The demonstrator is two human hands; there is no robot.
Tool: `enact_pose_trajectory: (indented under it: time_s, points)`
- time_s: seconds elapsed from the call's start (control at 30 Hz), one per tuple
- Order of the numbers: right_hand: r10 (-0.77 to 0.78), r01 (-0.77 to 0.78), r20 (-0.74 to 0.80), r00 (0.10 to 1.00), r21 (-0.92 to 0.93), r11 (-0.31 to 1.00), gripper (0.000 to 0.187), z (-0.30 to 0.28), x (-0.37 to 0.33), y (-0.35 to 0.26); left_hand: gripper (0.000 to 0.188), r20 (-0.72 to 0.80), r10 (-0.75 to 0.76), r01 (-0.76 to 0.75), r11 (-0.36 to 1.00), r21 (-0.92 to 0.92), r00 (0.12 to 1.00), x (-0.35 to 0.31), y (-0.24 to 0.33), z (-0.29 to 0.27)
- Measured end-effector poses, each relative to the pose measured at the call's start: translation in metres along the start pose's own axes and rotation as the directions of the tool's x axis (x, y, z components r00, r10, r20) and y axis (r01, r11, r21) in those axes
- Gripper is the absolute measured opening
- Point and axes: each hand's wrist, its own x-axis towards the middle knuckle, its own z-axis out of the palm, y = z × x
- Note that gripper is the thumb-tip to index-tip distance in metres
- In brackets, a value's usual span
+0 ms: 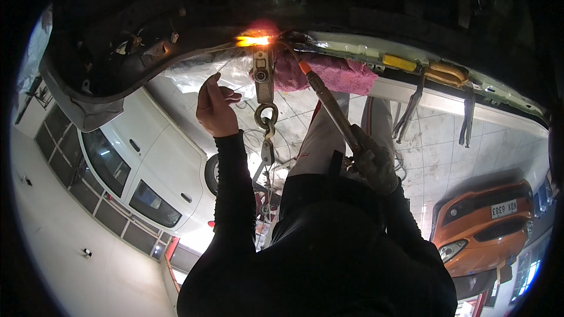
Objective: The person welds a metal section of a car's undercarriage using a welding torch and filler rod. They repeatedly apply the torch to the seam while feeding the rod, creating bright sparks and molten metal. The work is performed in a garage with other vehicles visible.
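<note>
My bare left hand (217,107) is closed in a pinch on a thin filler rod (228,63), which slants up toward the flame. My gloved right hand (374,163) grips a gas torch (332,104). An orange band circles its neck, and the thin bent tip runs up to the car body's edge. Bright yellow-orange flame (252,41) burns there, and its glare hides the metal beneath. Just below the flame, a metal pulling clamp (264,89) grips the edge. A ring and a hook (268,124) hang from it.
Pink cloth (329,75) and clear plastic sheeting (220,73) lie close under the flame. Locking pliers (409,111) and a yellow-handled tool (399,62) sit along the sill at right. A white car (150,158) stands left, an orange car (484,229) right.
</note>
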Motion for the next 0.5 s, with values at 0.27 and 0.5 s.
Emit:
enact_pose_trajectory:
  time_s: [0.27, 0.5]
  points:
    - [0.026, -0.025, -0.033, 0.999, 0.057, 0.998, 0.083, 0.0031, -0.0011, 0.0016, 0.034, -0.001, 0.022, -0.022, 0.998, -0.059, 1.0, 0.0023, -0.0012, 0.0015]
    - [0.049, -0.044, -0.055, 0.997, 0.085, 0.995, 0.079, 0.0062, -0.0019, -0.0035, 0.034, -0.021, 0.013, -0.014, 0.999, -0.046, 1.0, 0.004, -0.0028, -0.0002]
